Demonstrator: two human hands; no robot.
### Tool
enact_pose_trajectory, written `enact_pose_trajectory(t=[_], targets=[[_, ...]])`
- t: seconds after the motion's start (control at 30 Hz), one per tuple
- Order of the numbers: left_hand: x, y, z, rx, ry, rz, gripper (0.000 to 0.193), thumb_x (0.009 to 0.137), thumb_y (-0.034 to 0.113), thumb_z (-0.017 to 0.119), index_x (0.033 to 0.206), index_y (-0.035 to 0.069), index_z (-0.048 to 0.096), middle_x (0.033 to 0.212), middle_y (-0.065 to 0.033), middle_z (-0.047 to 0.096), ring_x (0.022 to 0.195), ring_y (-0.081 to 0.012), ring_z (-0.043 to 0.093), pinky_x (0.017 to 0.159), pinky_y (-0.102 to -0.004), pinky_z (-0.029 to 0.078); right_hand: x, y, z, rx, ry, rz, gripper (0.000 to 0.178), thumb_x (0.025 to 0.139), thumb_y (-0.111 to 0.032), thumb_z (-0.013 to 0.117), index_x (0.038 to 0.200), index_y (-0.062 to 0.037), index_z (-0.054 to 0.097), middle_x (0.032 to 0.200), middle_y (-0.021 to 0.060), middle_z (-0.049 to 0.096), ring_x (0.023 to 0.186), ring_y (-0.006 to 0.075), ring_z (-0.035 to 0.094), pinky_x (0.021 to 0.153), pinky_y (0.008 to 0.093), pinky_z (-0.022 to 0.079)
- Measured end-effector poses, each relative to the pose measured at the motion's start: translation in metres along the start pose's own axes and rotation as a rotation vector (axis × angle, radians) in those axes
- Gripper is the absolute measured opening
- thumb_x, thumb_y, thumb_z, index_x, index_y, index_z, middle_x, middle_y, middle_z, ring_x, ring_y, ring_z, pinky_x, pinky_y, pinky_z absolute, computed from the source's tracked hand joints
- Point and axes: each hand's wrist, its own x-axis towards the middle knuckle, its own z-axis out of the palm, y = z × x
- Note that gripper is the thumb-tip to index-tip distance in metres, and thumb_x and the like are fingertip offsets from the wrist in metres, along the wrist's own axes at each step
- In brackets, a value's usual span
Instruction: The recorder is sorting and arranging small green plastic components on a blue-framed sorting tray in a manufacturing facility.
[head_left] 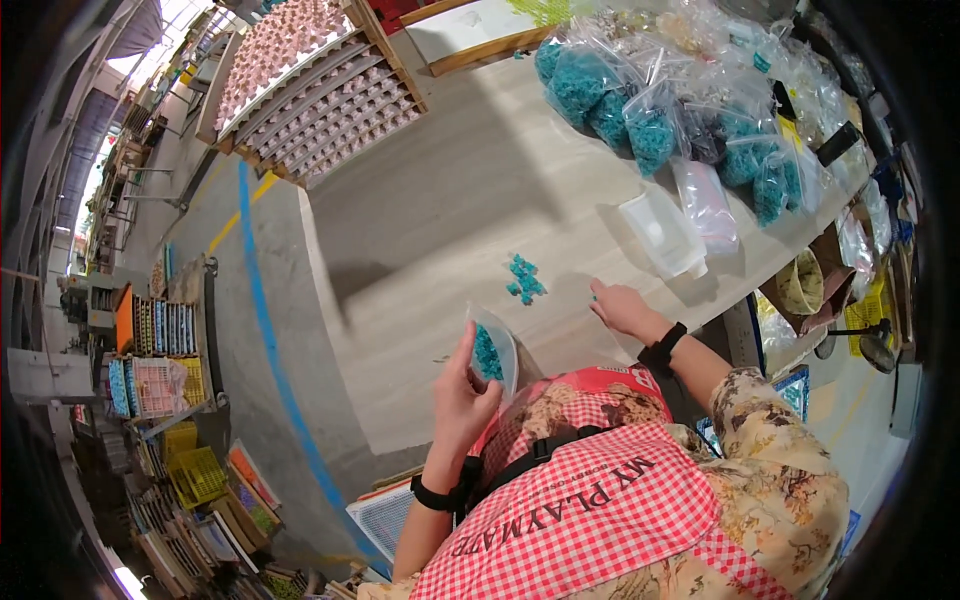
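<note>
My left hand (466, 392) grips a clear plastic bag (508, 352) near the table's front edge, its thumb and fingers closed on the bag's side. Small teal pieces (487, 352) fill part of that bag. To the right, my right hand (622, 308) hovers low over the table with fingertips pinched; a speck of teal shows between them. A loose little pile of teal pieces (524, 280) lies on the pale tabletop (420, 240), beyond both hands and between them. The exact shape of the pieces is too small to tell.
Several bags of teal pieces (590, 90) crowd the table's far right. A white plastic container (662, 236) lies nearer, beside a clear plastic packet (708, 205). Stacked trays of pinkish pieces (320, 100) stand far left. Crates (197, 475) and boards line the floor at left.
</note>
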Motion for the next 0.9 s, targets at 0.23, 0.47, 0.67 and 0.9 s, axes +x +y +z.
enact_pose_trajectory(t=[0.23,0.47,0.67,0.9], targets=[[-0.004,-0.005,0.002,-0.086,-0.009,-0.024,0.078,0.071,-0.003,0.055,0.145,0.009,0.035,0.074,0.0024,0.053,0.06,-0.0041,0.045,0.055,-0.0206,0.04,0.019,-0.103,-0.089,1.622,-0.54,0.252,0.023,0.09,-0.027,0.055,0.102,-0.0082,0.051,0.069,0.005,0.056,0.046,0.009,0.045,0.032,0.0195,0.028],[-0.003,-0.014,0.005,-0.138,-0.009,-0.058,0.075,0.074,-0.005,0.057,0.145,0.006,0.034,0.086,0.001,0.053,0.064,-0.0038,0.051,0.058,-0.0211,0.047,0.022,-0.218,-0.106,1.924,-0.692,0.32,0.019,0.086,-0.016,0.05,0.1,-0.0042,0.054,0.084,0.0108,0.06,0.065,0.0152,0.057,0.045,0.0234,0.043],[-0.006,-0.027,0.001,-0.328,0.024,-0.116,0.075,0.074,-0.01,0.055,0.144,0.003,0.033,0.121,-0.0076,0.054,0.067,-0.0049,0.056,0.058,-0.0232,0.054,0.012,-0.242,-0.05,1.807,-0.245,0.227,0.014,0.081,-0.01,0.051,0.087,-0.0043,0.063,0.081,0.0046,0.061,0.072,0.0131,0.058,0.07,0.0257,0.046],[-0.006,-0.025,0.0,-0.26,0.064,-0.06,0.08,0.071,-0.011,0.05,0.146,0.003,0.028,0.136,-0.0142,0.048,0.065,-0.0043,0.055,0.055,-0.0224,0.053,0.014,-0.213,-0.032,1.118,-0.142,-0.328,0.024,0.069,-0.006,0.059,0.092,-0.0021,0.065,0.079,0.0058,0.064,0.069,0.0123,0.06,0.058,0.0278,0.047]])
